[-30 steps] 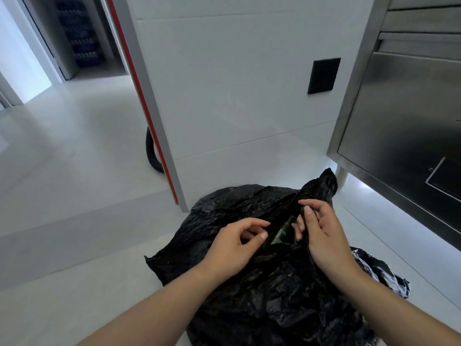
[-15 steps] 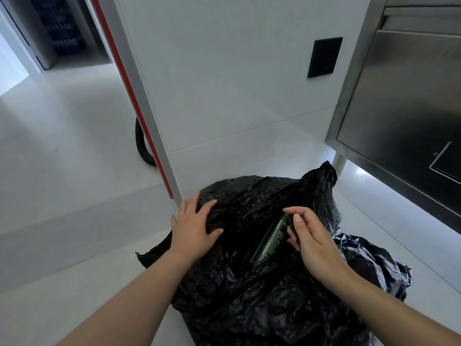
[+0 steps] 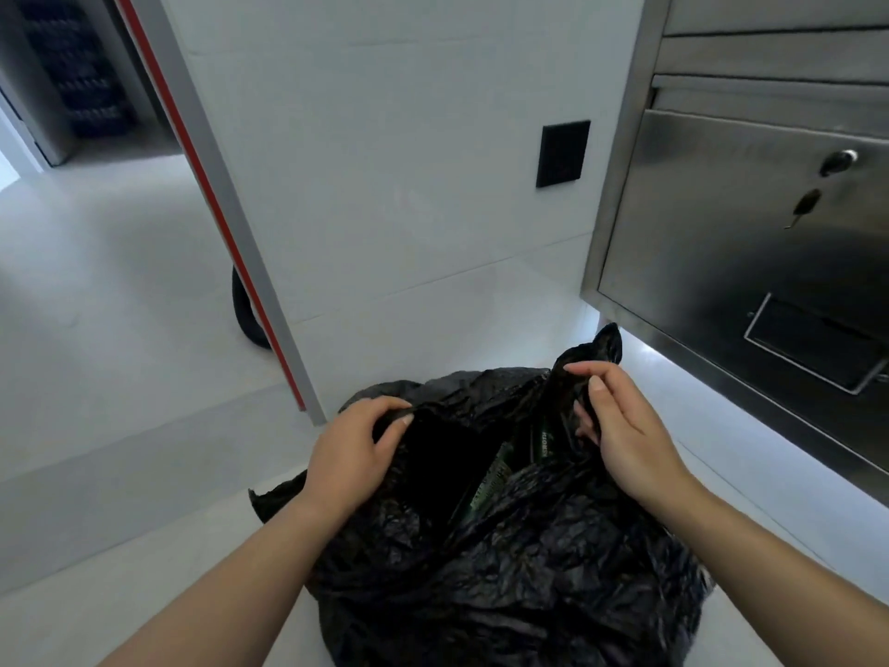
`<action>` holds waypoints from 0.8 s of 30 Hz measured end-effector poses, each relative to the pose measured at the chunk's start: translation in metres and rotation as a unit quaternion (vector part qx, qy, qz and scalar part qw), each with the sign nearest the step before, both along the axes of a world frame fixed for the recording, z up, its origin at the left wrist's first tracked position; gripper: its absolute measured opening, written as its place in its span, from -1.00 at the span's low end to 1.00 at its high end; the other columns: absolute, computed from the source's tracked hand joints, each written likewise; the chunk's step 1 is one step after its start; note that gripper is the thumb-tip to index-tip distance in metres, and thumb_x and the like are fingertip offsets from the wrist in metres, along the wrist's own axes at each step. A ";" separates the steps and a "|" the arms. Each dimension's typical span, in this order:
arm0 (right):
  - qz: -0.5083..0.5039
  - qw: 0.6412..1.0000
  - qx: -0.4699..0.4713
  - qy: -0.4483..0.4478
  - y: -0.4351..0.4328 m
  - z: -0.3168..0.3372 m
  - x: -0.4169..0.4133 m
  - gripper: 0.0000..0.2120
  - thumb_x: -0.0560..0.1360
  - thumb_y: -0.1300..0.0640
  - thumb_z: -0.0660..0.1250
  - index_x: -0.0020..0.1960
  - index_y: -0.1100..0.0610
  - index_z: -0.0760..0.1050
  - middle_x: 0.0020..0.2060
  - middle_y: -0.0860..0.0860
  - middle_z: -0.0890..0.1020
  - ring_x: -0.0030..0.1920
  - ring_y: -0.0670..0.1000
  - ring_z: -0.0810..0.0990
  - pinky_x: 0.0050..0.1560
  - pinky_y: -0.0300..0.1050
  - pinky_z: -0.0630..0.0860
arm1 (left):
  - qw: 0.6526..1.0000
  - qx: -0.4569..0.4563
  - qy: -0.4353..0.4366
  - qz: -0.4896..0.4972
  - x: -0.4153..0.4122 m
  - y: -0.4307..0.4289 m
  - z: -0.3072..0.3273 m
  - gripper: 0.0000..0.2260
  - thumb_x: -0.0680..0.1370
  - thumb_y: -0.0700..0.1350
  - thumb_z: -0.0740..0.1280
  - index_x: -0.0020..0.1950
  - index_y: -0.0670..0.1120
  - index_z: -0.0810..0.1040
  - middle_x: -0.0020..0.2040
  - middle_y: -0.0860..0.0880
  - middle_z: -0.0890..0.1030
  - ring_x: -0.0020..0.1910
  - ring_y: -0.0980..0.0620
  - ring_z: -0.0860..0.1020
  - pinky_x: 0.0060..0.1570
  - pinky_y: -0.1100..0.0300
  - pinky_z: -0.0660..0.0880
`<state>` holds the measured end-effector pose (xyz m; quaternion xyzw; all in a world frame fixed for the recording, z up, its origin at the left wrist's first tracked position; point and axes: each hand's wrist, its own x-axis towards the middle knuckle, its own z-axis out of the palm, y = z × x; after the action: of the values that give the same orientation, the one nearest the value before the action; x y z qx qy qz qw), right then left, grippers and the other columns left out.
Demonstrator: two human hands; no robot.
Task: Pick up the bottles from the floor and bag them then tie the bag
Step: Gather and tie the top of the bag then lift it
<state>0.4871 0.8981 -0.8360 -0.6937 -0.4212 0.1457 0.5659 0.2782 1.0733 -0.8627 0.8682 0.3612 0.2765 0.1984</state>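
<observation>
A crumpled black plastic bag [image 3: 519, 570] lies on the white floor in front of me. Its mouth gapes between my hands, and dark green bottles [image 3: 495, 479] with printed labels show inside. My left hand [image 3: 353, 450] grips the left edge of the opening. My right hand [image 3: 620, 426] pinches the right edge of the bag and holds a black flap up beside the steel cabinet. How many bottles are inside is hidden by the plastic.
A stainless steel cabinet [image 3: 750, 243] with a key in its lock stands at the right. A white wall with a black switch plate [image 3: 563, 154] is ahead. A door frame with a red strip [image 3: 211, 199] and a black hose [image 3: 245, 312] stand at the left.
My left hand went from the bag's middle out to its left side and now grips the rim. My right hand has lifted the right edge. The mouth is wider and the bottle sits deeper.
</observation>
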 end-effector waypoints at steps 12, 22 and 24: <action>-0.050 0.956 0.260 -0.123 -0.078 0.153 0.049 -0.77 0.57 -0.05 0.05 0.13 -0.17 0.43 -0.29 -0.05 0.45 -0.33 -0.19 0.43 -0.30 -0.29 0.40 | 0.970 0.102 -0.202 -0.084 0.048 -0.075 0.136 -0.87 0.52 -0.04 0.29 -0.08 -0.06 0.60 -0.18 0.12 0.57 -0.14 0.25 0.48 -0.09 0.53 0.33; 0.034 0.999 0.030 -0.011 -0.077 0.061 0.037 -0.78 0.61 0.15 0.08 0.11 0.00 0.48 -0.44 -0.07 0.41 -0.40 -0.14 0.38 -0.31 -0.29 0.32 | 0.986 0.028 -0.112 -0.120 0.055 -0.088 0.096 -0.92 0.50 -0.05 0.36 -0.05 0.05 0.64 -0.12 0.24 0.59 -0.05 0.27 0.54 -0.01 0.50 0.37; 0.061 0.998 0.012 -0.027 -0.078 0.052 0.030 -0.83 0.57 0.05 0.16 0.08 -0.11 0.48 -0.41 -0.14 0.50 -0.37 -0.20 0.43 -0.27 -0.38 0.34 | 0.985 0.019 -0.116 -0.127 0.054 -0.086 0.090 -0.92 0.50 -0.05 0.36 -0.06 0.08 0.64 -0.13 0.30 0.58 -0.02 0.32 0.52 -0.02 0.54 0.35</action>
<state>0.5170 0.8206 -0.7835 -0.6634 -0.4798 0.1560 0.5526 0.3318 0.9873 -0.7728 0.8729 0.2171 0.3543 0.2558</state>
